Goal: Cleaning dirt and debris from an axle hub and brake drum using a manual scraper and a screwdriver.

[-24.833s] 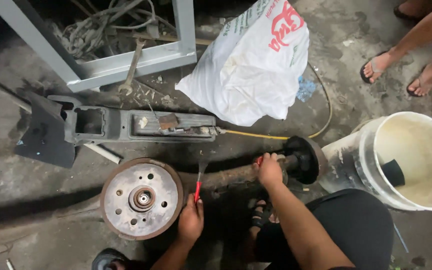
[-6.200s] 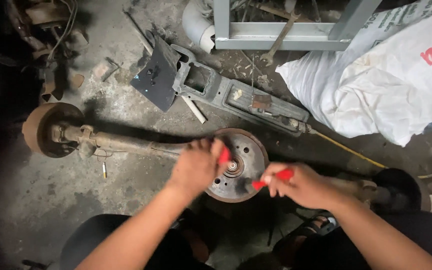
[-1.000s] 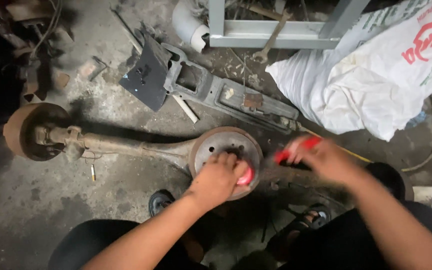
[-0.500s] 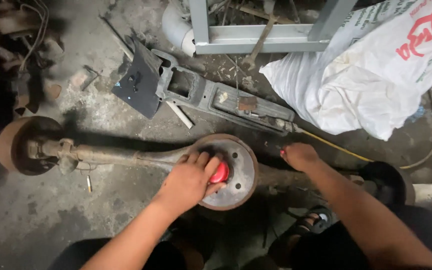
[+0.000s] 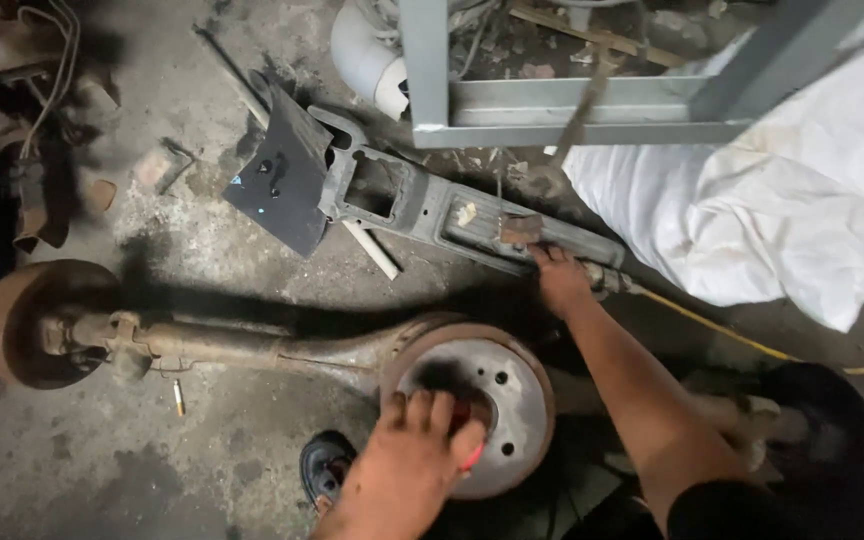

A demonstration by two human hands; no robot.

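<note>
While the left hand (image 5: 417, 450) presses a red-handled tool (image 5: 470, 440), fingers curled around it, against the near brake drum (image 5: 482, 395), the right hand (image 5: 560, 280) reaches far, fingers loosely open, empty; one-handed, the tool could slip.

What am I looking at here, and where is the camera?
The camera sits on a person's head, looking down at their bare hands above a grimy concrete floor. The left hand rests on a rusty brake drum, its fingers around something red. The drum sits on a long rusty axle. The right hand reaches to a grey metal part lying beyond it. A white sack and a grey metal frame lie farther off.
</note>
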